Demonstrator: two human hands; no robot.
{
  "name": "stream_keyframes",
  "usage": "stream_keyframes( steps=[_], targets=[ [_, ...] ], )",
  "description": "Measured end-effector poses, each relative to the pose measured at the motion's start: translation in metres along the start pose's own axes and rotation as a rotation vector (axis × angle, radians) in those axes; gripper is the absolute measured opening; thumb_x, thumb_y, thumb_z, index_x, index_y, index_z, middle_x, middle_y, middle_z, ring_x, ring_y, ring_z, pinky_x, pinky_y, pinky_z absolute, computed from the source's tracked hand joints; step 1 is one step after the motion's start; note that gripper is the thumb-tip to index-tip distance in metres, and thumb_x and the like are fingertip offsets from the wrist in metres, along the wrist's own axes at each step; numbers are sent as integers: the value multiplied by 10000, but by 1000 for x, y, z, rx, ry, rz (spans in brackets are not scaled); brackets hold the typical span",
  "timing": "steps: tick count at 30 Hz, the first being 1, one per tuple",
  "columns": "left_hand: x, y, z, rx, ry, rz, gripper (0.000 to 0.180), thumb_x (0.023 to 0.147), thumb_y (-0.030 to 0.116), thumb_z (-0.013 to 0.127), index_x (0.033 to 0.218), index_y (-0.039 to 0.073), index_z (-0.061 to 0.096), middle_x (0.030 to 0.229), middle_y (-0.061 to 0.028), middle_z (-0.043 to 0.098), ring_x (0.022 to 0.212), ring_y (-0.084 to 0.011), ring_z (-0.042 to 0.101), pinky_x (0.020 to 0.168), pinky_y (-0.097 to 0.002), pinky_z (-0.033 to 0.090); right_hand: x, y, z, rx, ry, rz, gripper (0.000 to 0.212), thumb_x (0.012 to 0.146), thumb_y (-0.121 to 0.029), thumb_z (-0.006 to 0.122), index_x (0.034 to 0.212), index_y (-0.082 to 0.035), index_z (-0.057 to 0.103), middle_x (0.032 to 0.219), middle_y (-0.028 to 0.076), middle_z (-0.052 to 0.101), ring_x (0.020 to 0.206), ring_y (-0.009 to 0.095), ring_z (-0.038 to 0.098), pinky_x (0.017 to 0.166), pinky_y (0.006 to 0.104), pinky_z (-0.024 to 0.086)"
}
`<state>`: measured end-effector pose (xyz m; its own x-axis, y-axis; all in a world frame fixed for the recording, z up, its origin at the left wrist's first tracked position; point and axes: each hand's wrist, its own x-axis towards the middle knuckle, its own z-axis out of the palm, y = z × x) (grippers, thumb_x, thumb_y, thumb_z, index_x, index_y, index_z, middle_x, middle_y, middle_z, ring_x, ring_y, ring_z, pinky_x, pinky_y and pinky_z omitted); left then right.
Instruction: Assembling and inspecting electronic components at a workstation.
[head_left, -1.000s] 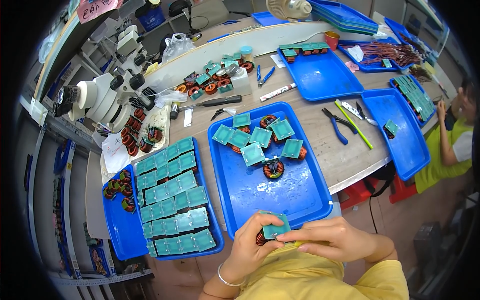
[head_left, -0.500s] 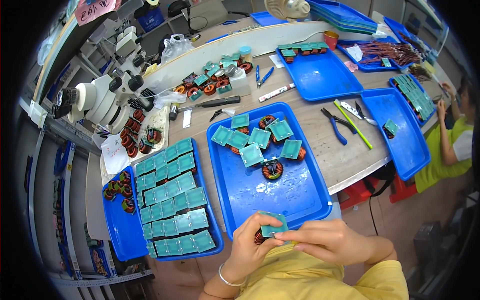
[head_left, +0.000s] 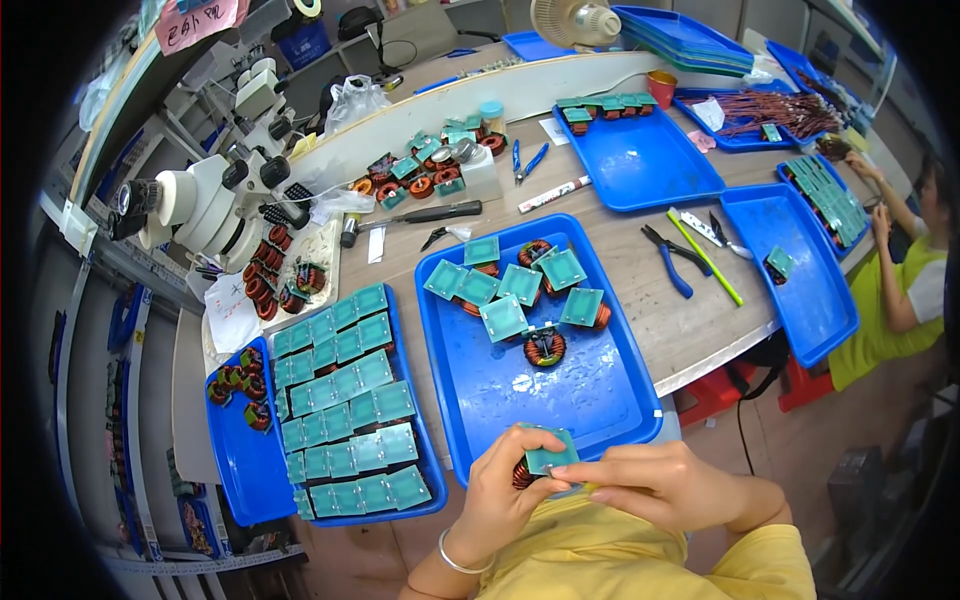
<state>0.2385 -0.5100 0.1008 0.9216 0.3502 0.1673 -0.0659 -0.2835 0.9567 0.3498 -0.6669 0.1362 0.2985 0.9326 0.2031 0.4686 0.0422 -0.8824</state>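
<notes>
My left hand (head_left: 508, 478) is closed around a coil (head_left: 522, 474) of copper wire with a square green circuit board (head_left: 552, 452) on top. Its fingers and thumb grip the board's edges, just off the near rim of a blue tray (head_left: 560, 410). Pinched against the board's near right corner is my right hand (head_left: 660, 482); a bit of yellow shows under its fingertips, but what they hold is mostly hidden. Inside that tray sit several coils with green boards (head_left: 520, 284), grouped at the far end, plus one coil (head_left: 545, 347) lying with its ring facing up.
To the left, a blue tray (head_left: 437, 480) carries rows of board-topped coils, beside a smaller tray (head_left: 240, 490) and a microscope (head_left: 200, 205). Pliers (head_left: 675, 262) and a green stick (head_left: 707, 258) lie at the right. Another person (head_left: 905, 290) works at far right.
The view has shifted slightly, so the trays appear a little lower. Both my hands keep nearly the same grip on the coil. At far right, the other person's hand has moved left.
</notes>
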Motion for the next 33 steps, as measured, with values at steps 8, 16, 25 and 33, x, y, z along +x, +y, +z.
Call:
stream_keyframes(
  steps=[8,16,25,33],
  targets=[
    [4,-4,8,-18,-11,-62,273,714,156,690,897,19,541,820,-93,557,705,-197,548,619,-265,425,-4,1,-4,-117,40,13,381,767,-9,600,1134,-107,566,712,85,561,563,180,547,522,283,446],
    [-2,-3,5,-94,-32,-187,241,782,135,639,931,24,486,839,-41,526,730,-81,542,607,-202,440,4,-1,-1,-171,168,-19,354,769,29,575,1115,-46,563,707,86,562,520,141,507,467,235,396],
    [4,-2,5,-693,-165,-211,352,764,161,670,1013,31,457,898,-32,522,821,-81,528,711,-212,449,2,-20,-7,205,84,196,320,740,92,529,1051,35,575,699,90,557,510,80,471,445,193,358],
    [11,9,3,-375,-157,-52,358,735,196,696,985,31,501,921,-32,539,836,-91,521,729,-229,429,13,-35,-26,29,-41,225,279,748,17,571,1025,7,606,660,50,534,518,75,446,459,201,332]
  ],
)
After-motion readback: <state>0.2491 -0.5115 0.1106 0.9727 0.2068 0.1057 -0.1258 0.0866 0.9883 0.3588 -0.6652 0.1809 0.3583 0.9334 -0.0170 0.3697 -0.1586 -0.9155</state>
